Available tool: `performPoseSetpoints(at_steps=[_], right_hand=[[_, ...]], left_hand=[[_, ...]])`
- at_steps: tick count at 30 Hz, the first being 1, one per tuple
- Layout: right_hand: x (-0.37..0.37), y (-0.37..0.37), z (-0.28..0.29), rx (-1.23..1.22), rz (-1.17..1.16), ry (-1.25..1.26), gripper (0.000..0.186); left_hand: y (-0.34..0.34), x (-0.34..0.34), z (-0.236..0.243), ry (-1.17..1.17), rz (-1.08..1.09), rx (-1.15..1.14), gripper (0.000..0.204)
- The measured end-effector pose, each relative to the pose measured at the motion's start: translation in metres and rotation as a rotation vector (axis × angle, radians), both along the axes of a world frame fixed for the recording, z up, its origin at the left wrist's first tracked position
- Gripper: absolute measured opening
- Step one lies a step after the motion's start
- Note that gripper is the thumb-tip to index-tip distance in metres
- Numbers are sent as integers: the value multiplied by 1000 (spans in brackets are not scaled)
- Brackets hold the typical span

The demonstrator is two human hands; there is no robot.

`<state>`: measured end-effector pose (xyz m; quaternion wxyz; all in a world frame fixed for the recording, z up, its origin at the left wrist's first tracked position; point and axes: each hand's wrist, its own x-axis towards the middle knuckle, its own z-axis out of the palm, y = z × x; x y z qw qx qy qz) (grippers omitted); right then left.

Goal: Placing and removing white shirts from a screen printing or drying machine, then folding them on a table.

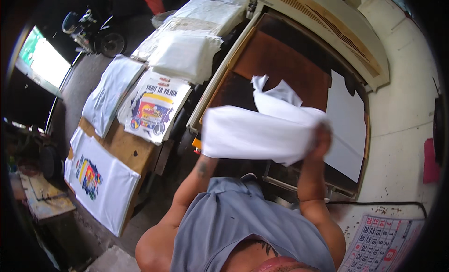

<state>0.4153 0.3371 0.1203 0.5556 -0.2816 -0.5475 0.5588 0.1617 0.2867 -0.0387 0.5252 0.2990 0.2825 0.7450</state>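
A white shirt [257, 135], loosely folded and blurred by motion, hangs in the air in front of me. My right hand [322, 140] grips its right end, the fingers closed on the fabric. My left wrist [208, 162] reaches up to the shirt's left edge; the cloth hides that hand and its fingers. Beyond the shirt lies the brown bed of a large flat press [276, 54], and a white sheet [345, 125] rests on its right side.
To the left, a wooden table [118, 141] carries a printed white shirt [100, 178], a stack of colour-printed sheets [152, 106] and folded pale cloth [112, 92]. Wrapped white stacks [182, 54] stand farther back. A motorbike [100, 38] is far left. A calendar [381, 244] lies lower right.
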Motion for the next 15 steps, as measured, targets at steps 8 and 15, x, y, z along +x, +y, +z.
performPoseSetpoints(at_steps=[8, 15], right_hand=[[119, 30, 101, 425, -625, -247, 27], [146, 152, 120, -42, -583, 124, 28]], left_hand=[[69, -188, 147, 161, 120, 81, 32], [208, -134, 269, 346, 13, -2, 21]])
